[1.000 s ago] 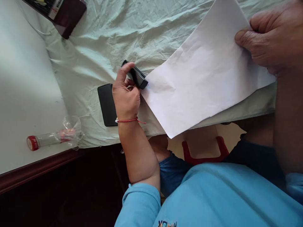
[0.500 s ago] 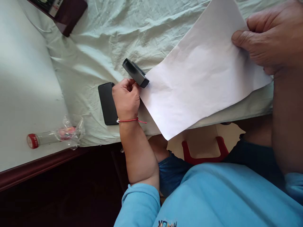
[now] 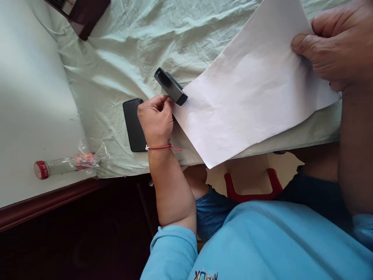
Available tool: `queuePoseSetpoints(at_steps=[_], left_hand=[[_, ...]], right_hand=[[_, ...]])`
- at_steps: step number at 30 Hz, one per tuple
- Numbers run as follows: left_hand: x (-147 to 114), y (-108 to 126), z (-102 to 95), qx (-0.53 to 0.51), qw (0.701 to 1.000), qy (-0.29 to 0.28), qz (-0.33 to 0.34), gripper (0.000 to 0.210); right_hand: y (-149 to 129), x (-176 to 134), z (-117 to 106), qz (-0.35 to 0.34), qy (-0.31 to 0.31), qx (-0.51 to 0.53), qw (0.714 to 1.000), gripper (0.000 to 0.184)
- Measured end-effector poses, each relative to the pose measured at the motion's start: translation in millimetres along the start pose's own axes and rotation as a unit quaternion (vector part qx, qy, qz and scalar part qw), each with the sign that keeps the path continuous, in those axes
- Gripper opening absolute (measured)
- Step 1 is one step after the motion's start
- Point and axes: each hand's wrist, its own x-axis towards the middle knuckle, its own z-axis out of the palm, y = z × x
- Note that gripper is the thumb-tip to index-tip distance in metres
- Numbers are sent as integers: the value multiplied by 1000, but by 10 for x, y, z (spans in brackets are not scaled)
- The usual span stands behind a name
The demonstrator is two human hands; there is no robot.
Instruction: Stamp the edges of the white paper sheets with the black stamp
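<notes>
My left hand rests on the pale green cloth, fingers curled against the lower side of a black stapler. The stapler's mouth sits at the near corner of a white sheet of paper. I pinch that sheet's far right edge with my right hand, thumb on top. The paper lies tilted across the cloth and overhangs the table's front edge. A black phone lies flat just left of my left hand, partly hidden by it.
A clear plastic bottle with a red cap lies on the white tabletop at the left, near the front edge. A dark red box sits at the top left. A red stool frame shows below the table.
My left fingers came off the top of the stapler and now curl beside its lower edge. The paper and right hand barely shifted.
</notes>
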Motion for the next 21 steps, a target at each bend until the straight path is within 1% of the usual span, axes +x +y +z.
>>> queuePoseSetpoints(at_steps=[1, 5, 8, 12, 14, 16, 21], left_hand=[[0, 0, -4, 0, 1000, -5, -2, 17], [1, -2, -3, -9, 1000, -12, -6, 13], [16, -21, 39, -33, 999, 1, -9, 8], [46, -55, 118, -73, 997, 28, 11, 11], [52, -53, 133, -76, 997, 26, 12, 10], [48, -35, 121, -68, 998, 17, 4, 8], [14, 25, 42, 4, 1000, 5, -1, 17]], right_hand=[[48, 15, 18, -8, 10, -4, 1000, 103], [124, 66, 47, -17, 8, 0, 1000, 105], [117, 96, 44, -16, 9, 6, 1000, 105], [128, 106, 41, -18, 3, 10, 1000, 104], [136, 100, 39, -12, 3, 10, 1000, 104], [134, 89, 36, -9, 3, 10, 1000, 103], [127, 64, 55, 7, -2, 16, 1000, 109]])
